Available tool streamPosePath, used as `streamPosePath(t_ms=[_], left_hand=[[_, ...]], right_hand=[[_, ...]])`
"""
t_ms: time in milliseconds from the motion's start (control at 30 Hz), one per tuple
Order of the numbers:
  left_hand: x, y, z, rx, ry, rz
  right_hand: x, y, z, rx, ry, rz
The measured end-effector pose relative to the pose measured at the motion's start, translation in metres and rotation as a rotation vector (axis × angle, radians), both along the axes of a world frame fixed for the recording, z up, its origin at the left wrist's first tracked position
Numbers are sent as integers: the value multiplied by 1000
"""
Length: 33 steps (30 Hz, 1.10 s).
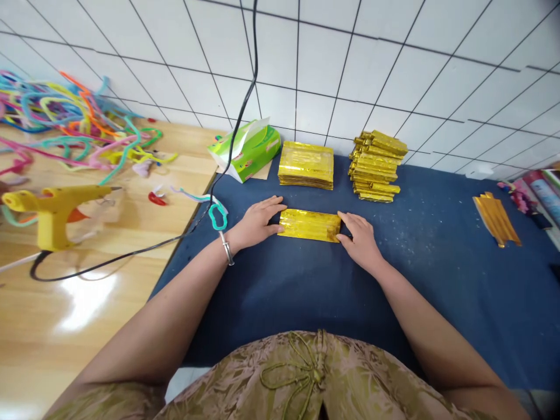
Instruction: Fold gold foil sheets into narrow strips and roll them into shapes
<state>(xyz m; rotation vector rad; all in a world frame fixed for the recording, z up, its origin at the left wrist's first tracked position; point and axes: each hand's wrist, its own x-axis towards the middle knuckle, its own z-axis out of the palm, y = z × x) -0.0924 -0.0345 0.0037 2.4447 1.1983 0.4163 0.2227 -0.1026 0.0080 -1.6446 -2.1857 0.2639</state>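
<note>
A folded gold foil sheet (310, 225) lies flat on the blue cloth (437, 280) in front of me. My left hand (258, 221) rests at its left end, fingers stretched and pressing on the edge. My right hand (359, 238) is at its right end, thumb and fingers pinching the foil's corner. Behind it sit a flat stack of gold foil sheets (306, 165) and a taller pile of folded gold pieces (377, 165).
A green tissue pack (245, 149) lies behind my left hand. On the wooden table (65, 326) to the left are a yellow glue gun (55, 211), its black cord (210, 198) and several coloured pipe cleaners (74, 122). Gold strips (496, 219) lie far right.
</note>
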Motion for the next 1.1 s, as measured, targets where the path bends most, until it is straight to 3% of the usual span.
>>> streamPosePath(t_ms=[267, 533, 833, 1100], left_hand=[[8, -5, 3, -47, -328, 85], [13, -15, 5, -29, -473, 178], [16, -21, 18, 168, -563, 67], [19, -26, 23, 233, -548, 62]], right_hand=[[-1, 1, 3, 30, 175, -63], [-8, -6, 9, 110, 233, -58], [-16, -10, 18, 219, 347, -2], [-14, -10, 13, 94, 421, -88]])
